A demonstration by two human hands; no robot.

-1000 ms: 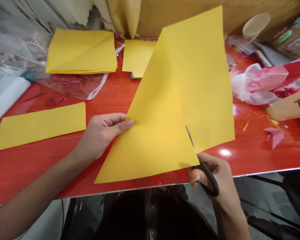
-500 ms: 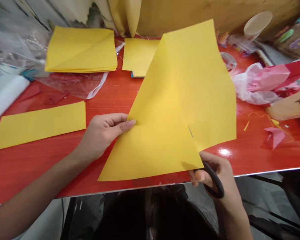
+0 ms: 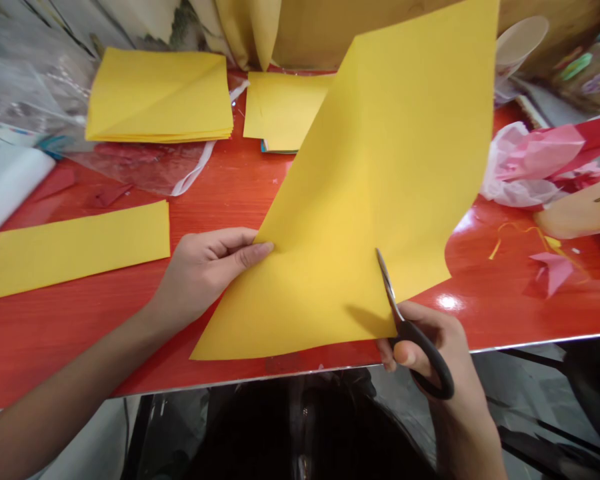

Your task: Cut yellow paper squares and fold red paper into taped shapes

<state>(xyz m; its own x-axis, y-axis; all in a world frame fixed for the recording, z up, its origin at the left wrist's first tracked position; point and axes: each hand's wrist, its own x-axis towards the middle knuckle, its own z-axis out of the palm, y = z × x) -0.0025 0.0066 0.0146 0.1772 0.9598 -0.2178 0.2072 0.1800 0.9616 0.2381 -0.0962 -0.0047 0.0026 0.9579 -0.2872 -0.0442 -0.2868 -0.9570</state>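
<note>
Item: one large yellow sheet [image 3: 325, 220], faintly creased, held aslant above the near edge of a red desk [image 3: 220, 193]. Left hand [image 3: 210, 273]: thumb pinched on top of the sheet's left edge, fingers tucked beneath, most likely to steady it against the blades. Right hand [image 3: 457, 347]: wrapped round the black handle of a pair of scissors [image 3: 407, 330] at the sheet's near side. One blade lay over the paper (the other was out of sight, probably underneath), so the lift presumably left room below. Item: one yellow strip [image 3: 80, 250], flat, left of the left hand, seemingly set aside from the cutting. Item: one stack of yellow sheets [image 3: 160, 97], farther back, apparently out of the way. Item: one pink scrap [image 3: 551, 272], right of the scissors, reason for placement unclear.
</note>
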